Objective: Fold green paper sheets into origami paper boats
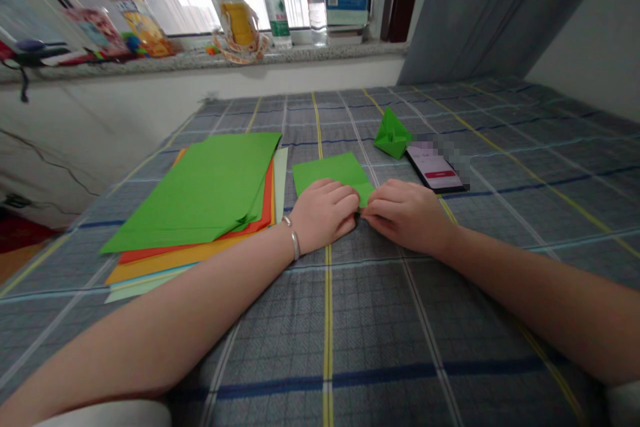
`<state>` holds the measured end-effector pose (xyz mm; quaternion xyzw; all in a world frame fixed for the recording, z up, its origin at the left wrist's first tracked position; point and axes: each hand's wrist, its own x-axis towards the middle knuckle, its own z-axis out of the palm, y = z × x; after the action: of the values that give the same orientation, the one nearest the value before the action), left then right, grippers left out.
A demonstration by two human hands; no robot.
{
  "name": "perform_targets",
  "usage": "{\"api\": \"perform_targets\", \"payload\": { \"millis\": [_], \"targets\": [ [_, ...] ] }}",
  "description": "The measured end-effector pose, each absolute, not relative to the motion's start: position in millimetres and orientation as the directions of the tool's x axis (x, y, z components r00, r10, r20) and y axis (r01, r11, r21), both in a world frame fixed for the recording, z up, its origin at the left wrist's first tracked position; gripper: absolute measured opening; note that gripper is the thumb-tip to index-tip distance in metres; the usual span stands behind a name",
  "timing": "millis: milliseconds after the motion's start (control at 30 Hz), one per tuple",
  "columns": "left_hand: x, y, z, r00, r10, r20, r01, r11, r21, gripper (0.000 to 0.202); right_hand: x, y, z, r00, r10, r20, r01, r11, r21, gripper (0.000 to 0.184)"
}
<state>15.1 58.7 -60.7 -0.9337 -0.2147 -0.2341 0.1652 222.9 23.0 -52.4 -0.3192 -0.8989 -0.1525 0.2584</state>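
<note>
A folded sheet of green paper (327, 170) lies flat on the plaid cloth, its near edge partly covered by both hands. My left hand (326, 213), with a silver bangle at the wrist, rests over the near left part, fingers curled onto the paper. Close beside it, my right hand (407, 215) pinches the near right edge between thumb and fingers. The fingertips of the two hands almost meet. Beyond the right hand stands a folded green paper piece (393, 135), pointed at the top.
A stack of coloured paper (200, 193), green on top, lies to the left. A phone (435, 170) with a lit screen is at the right. Bottles (275, 3), boxes (349, 0) and other items line the windowsill (185, 65). A grey curtain (480, 13) hangs at the back right.
</note>
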Motion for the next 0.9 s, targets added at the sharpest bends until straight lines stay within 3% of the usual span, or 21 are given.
{"api": "perform_targets", "payload": {
  "millis": [233,600,900],
  "targets": [
    [12.6,60.8,-61.1,0.689,0.506,0.52,0.588,-0.808,0.007,0.004,230.1,28.2,-58.0,-0.611,0.515,0.601,0.663,0.748,0.032,0.013],
    [3.3,71.2,-61.8,0.658,0.527,0.538,0.624,-0.781,0.002,0.003,243.6,30.1,-52.2,-0.563,0.521,0.642,0.63,0.773,-0.074,0.01],
    [-0.9,77.0,-61.8,0.606,0.593,0.531,0.666,-0.742,0.068,0.001,250.7,35.0,-51.5,-0.52,0.553,0.65,0.627,0.764,-0.149,0.01]
  ]
}}
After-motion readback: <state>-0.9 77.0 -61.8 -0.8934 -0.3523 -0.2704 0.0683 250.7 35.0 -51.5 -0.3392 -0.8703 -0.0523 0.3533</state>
